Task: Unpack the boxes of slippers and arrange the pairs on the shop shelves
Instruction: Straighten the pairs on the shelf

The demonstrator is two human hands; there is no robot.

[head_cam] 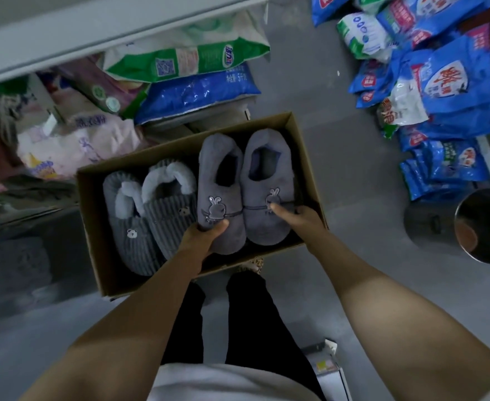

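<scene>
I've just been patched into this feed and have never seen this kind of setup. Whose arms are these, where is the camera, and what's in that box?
There is no machine here. The single picture comes from a wide-angle camera worn on a person's head, looking down, so the two bare arms are that person's own, with their dark trouser legs below.

A brown cardboard box sits low in front of them, open at the top. It holds two pairs of slippers: a grey ribbed pair with small bear faces on the left, and a smooth grey pair with rabbit badges on the right.

The left hand has its grip on the toe of the left rabbit slipper. The right hand has its thumb on the right rabbit slipper at the box's right wall.

Around the box, blue bagged goods are piled on the floor, and a metal bin stands at right.
</scene>
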